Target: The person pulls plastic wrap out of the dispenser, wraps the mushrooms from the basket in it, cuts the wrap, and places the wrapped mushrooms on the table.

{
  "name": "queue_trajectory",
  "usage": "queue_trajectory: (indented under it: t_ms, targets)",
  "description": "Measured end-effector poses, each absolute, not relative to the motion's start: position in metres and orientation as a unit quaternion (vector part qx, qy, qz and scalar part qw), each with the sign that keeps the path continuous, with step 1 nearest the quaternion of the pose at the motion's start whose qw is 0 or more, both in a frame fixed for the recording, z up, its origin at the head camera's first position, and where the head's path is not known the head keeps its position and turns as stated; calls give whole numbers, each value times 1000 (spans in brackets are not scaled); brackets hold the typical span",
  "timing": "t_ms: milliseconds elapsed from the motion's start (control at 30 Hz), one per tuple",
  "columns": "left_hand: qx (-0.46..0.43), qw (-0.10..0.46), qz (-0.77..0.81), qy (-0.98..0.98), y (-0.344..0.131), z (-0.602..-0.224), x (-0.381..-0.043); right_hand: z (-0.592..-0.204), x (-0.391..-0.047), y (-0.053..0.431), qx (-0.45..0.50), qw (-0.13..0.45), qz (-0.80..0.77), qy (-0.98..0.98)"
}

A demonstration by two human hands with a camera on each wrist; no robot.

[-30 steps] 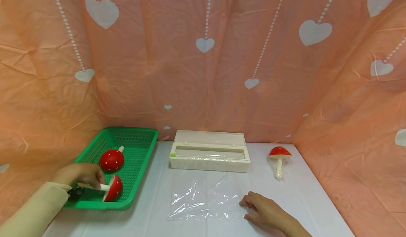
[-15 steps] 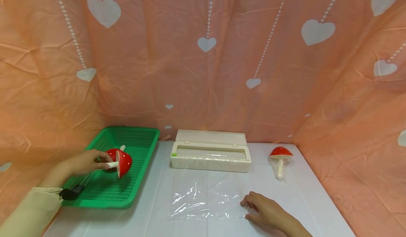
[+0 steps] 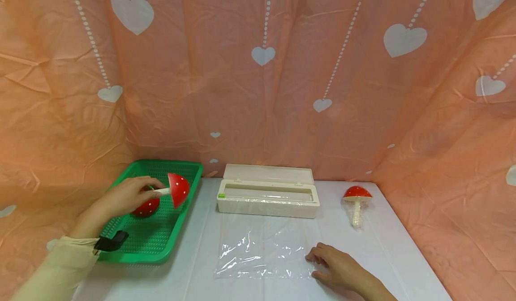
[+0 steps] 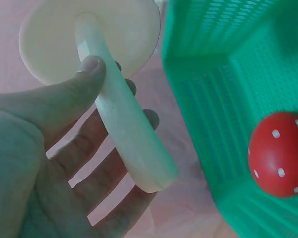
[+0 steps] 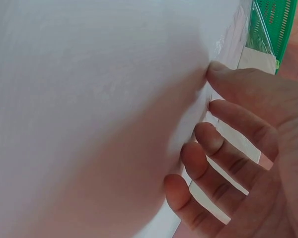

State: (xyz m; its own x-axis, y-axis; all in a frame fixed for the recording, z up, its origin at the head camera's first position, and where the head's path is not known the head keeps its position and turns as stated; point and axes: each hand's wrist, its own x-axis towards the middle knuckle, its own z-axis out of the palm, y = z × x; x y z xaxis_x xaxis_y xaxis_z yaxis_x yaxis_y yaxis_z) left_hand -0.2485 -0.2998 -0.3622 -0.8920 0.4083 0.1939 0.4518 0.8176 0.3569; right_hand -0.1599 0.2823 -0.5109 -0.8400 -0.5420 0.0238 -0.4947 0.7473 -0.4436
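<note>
Touches the right edge of the clear film (image 3: 258, 258) with the right hand (image 3: 337, 268), thumb and fingertips apart. Grips a red mushroom (image 3: 179, 190) by its stem in the left hand (image 3: 125, 198), above the green basket (image 3: 141, 257) holding a second mushroom (image 3: 147, 209). Farther back, a wrapped mushroom (image 3: 356, 204), then a white box (image 3: 268, 208).

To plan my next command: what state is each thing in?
Held mushroom: unwrapped, stem gripped
Basket mushroom: lying, partly hidden
Green basket: upright
White box: lid open
Clear film: drawn out, spread
Right-side mushroom: in clear wrap
Left hand: gripping held mushroom's stem
Right hand: touching film's right edge
</note>
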Motion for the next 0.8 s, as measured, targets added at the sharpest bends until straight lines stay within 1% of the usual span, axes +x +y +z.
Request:
queue_trajectory:
  t_ms: [233, 500, 700, 800]
  targets:
    - [-221, 57, -218, -949, -276, -361, -247, -511, -160, 282, -274, 61, -223, 934]
    - [-235, 83, -245, -937, -246, -367, -246, -512, -160, 283, -293, 37, -222, 929]
    - [-252, 78, -280, -923, -220, -379, -245, -512, -161, 284, -272, 67, -231, 932]
    - [-244, 63, -289, -923, -204, -384, -243, -513, -162, 285, -270, 69, -232, 932]
